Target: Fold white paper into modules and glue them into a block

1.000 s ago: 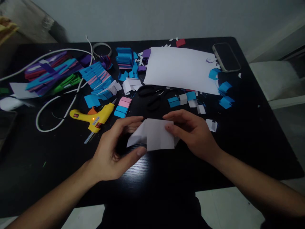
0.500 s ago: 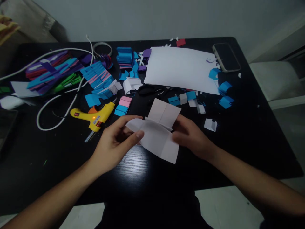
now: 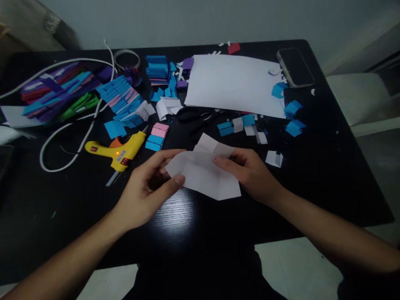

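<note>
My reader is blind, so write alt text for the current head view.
A person's left hand and right hand hold creased white paper over a black table. Around them lie a yellow glue gun with its light on, folded blue paper, a large white sheet and, at upper right, a phone.

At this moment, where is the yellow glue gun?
In the head view, the glue gun lies on the left, between the white cable and the left hand.
</note>
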